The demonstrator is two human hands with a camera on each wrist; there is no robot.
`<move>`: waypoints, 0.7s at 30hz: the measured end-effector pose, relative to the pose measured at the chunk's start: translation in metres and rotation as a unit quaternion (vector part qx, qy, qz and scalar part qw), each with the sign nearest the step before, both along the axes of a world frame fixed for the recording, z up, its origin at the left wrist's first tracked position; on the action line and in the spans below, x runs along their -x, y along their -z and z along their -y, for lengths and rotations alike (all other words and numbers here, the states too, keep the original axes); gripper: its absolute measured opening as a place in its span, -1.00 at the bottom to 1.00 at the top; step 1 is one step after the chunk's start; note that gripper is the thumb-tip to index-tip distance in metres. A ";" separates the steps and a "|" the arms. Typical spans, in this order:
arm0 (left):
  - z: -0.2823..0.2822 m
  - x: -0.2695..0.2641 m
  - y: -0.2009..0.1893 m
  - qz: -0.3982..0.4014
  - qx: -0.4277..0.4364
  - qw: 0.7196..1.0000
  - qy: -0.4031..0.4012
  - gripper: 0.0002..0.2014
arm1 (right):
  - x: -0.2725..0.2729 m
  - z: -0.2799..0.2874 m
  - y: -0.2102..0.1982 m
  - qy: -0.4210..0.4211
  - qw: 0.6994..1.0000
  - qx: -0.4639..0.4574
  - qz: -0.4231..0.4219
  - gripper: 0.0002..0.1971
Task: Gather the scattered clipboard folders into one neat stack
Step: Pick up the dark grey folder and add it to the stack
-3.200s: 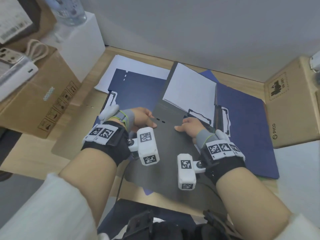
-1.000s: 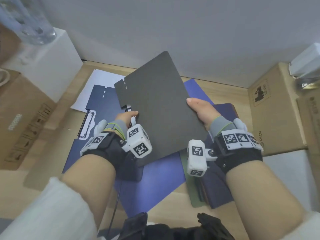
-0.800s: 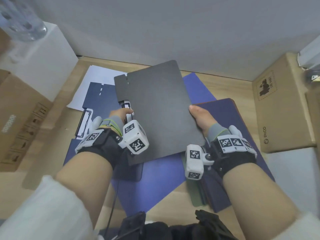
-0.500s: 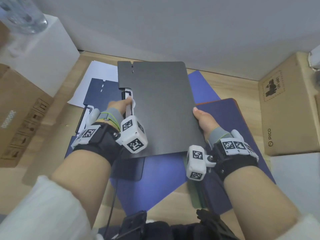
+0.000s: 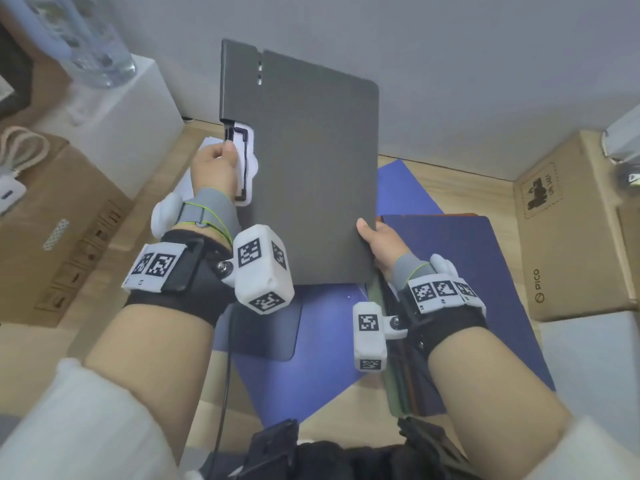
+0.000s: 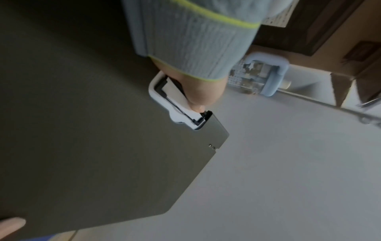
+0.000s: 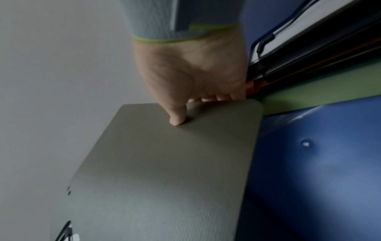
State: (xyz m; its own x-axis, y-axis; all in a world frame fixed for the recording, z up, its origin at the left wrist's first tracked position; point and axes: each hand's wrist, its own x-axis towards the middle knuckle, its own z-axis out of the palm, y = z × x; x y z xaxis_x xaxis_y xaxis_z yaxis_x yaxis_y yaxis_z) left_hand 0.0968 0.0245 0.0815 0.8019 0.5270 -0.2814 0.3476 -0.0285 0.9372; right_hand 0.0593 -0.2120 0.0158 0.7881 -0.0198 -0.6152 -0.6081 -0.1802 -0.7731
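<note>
— Where do we have the grey folder [image 5: 311,174]?
— Raised between our hands, above the blue folders [image 5: 467,271]. Our left hand [image 5: 216,168] pinches its clip [image 5: 246,164]; our right hand [image 5: 379,242] grips the opposite edge, thumb on top, fingers beneath.

Setting: an office or storeroom corner, desk pushed against a plain grey wall [image 5: 485,64]. Evidence: light wooden desktop [image 5: 450,174] bearing several clipboard folders, blue ones [image 5: 467,271] low and centre-right, plus loose white paper [image 5: 188,181] at left centre. Brown cardboard shipping boxes flank the desk: one at the right edge [image 5: 571,237] printed with handling marks and a "PICO" logo, another at the left [image 5: 62,230] with handling symbols. A white box [image 5: 138,123] at upper left carries a clear plastic bottle [image 5: 93,39].
</note>
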 end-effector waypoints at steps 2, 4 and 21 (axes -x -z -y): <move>-0.004 0.001 -0.009 0.025 0.038 0.999 -0.015 -0.75 | 0.001 -0.001 -0.014 0.043 0.997 -0.021 0.060 -0.58; -0.001 0.007 -0.013 0.037 0.048 0.998 0.015 -0.87 | -0.002 0.004 -0.028 0.086 0.989 -0.036 0.111 -0.51; 0.179 0.101 0.054 -0.189 0.301 0.913 0.200 -0.74 | 0.072 0.153 0.010 0.145 0.946 0.285 -0.045 -0.29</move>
